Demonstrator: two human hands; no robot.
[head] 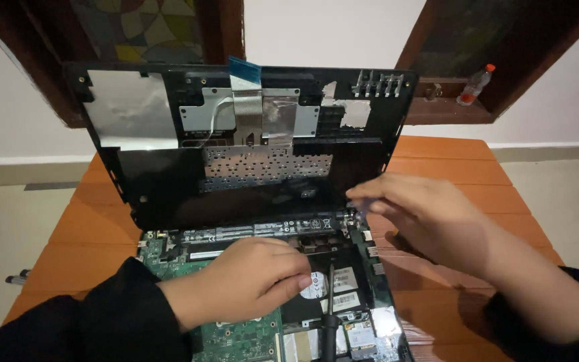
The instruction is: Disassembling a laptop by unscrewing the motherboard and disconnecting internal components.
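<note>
While under left hand [252, 278], motherboard [236, 335]

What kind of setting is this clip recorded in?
Probably a room in a home, used as a makeshift repair spot, not a workshop: an opened laptop lies on a wooden slatted table, with dark wood-framed windows in a plain white wall and a plastic bottle on the sill.

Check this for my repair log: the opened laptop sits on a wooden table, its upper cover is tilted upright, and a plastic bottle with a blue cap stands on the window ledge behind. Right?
Not quite. The head view shows the plastic bottle on the window ledge has a red cap, not blue. The rest holds: the opened laptop sits on the wooden table, and its upper cover is tilted upright.
</note>
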